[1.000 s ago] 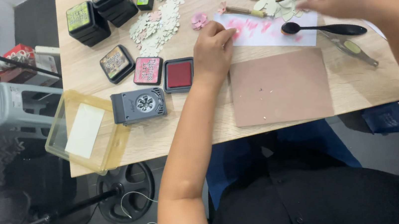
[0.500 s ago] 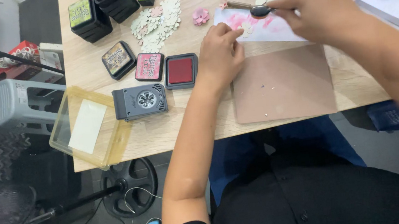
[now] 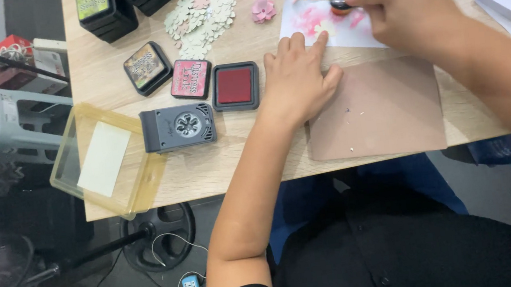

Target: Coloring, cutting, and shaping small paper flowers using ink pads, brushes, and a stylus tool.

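My left hand [image 3: 296, 78] lies flat, fingers spread, and presses down the near edge of a white paper sheet [image 3: 331, 22] stained pink. A small pale flower cut-out sits under my left fingertips. My right hand [image 3: 410, 13] grips a small blending brush [image 3: 339, 4] with a dark round head and holds it on the pink part of the sheet. A brown mat [image 3: 377, 110] lies just in front of both hands.
An open red ink pad [image 3: 235, 87], two closed pads [image 3: 190, 78] and a grey flower punch [image 3: 178, 126] sit left of my left hand. A clear plastic box [image 3: 103, 161] overhangs the table's front left corner. Paper flowers [image 3: 205, 14] and stacked pads [image 3: 102, 10] lie farther back.
My right hand has come down from the far right with the brush onto the pink sheet. My left hand has stayed pressing the paper.
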